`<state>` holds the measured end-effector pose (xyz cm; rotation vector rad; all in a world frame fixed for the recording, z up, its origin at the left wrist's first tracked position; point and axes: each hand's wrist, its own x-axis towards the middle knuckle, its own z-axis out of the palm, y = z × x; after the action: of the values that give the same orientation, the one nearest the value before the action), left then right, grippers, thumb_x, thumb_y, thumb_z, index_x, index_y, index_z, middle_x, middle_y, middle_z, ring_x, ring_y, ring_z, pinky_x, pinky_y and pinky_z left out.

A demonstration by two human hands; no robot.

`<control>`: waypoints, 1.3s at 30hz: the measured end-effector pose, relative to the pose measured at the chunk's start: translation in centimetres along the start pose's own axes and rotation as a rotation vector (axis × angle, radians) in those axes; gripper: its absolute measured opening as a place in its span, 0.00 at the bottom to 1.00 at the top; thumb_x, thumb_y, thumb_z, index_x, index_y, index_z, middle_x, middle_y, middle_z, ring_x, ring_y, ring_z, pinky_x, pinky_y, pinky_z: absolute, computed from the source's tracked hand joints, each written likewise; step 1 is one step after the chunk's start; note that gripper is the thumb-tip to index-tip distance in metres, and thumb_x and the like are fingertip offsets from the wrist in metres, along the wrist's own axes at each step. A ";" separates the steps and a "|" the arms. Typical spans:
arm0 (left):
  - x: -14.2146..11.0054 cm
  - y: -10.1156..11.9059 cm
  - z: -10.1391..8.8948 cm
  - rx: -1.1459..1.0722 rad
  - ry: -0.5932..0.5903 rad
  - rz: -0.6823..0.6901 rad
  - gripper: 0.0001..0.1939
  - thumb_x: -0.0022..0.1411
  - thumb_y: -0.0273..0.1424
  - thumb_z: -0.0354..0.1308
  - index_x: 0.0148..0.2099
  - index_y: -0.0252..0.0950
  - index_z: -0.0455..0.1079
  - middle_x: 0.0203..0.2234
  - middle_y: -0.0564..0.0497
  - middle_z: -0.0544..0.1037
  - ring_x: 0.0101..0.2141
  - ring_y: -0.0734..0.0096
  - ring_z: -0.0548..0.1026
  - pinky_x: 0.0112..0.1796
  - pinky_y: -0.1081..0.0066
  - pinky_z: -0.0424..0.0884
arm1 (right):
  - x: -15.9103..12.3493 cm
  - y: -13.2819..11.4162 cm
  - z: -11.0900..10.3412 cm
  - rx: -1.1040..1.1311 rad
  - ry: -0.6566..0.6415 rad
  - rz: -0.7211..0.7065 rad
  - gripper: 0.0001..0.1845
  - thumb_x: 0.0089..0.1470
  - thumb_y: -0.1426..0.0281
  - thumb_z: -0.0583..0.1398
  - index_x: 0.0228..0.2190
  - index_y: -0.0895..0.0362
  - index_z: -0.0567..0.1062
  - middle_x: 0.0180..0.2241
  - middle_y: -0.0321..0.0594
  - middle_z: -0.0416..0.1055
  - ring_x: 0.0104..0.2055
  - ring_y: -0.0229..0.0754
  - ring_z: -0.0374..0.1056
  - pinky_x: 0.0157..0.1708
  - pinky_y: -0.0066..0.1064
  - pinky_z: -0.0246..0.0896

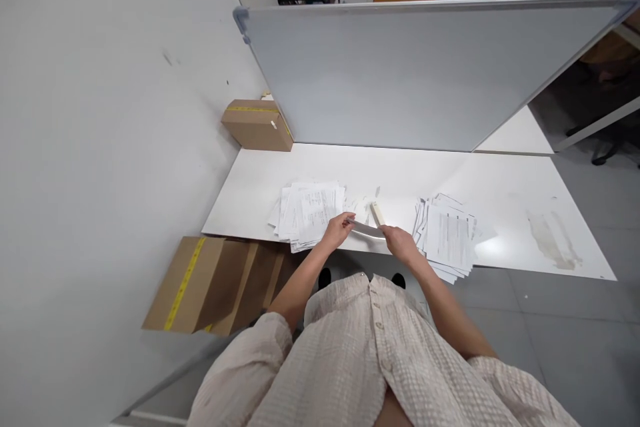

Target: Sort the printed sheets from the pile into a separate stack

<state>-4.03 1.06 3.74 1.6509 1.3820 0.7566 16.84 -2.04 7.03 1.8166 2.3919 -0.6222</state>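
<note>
Evidently, your left hand [339, 230] and right hand [399, 242] sit apart because each pinches one end of the paper [366, 230], supporting it, slightly bowed, over the near edge of the counter [510, 180]. A left stack [313, 214] and a right stack [451, 234] flank it, probably so both lie within reach. Just beyond, on the far side, lies a pale bar [377, 213], its use unclear.
</note>
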 end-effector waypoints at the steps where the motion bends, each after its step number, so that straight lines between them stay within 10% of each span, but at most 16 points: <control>1: 0.0 -0.4 0.3 0.000 -0.008 -0.013 0.15 0.52 0.26 0.53 0.44 0.38 0.66 0.36 0.52 0.74 0.32 0.75 0.71 0.37 0.73 0.67 | 0.1 0.0 0.3 -0.010 -0.013 0.014 0.19 0.55 0.74 0.45 0.47 0.53 0.64 0.39 0.43 0.70 0.38 0.43 0.65 0.30 0.28 0.52; 39: 0.5 0.2 0.1 0.102 -0.154 0.006 0.12 0.56 0.30 0.47 0.40 0.39 0.70 0.28 0.54 0.75 0.31 0.73 0.72 0.36 0.74 0.65 | 1.4 -0.7 0.0 -0.070 -0.046 0.100 0.14 0.56 0.68 0.47 0.42 0.51 0.67 0.36 0.42 0.71 0.37 0.42 0.65 0.32 0.29 0.53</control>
<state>-3.71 1.53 3.80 1.7542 1.3253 0.5571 15.73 -0.94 6.84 1.8591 2.2484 -0.5568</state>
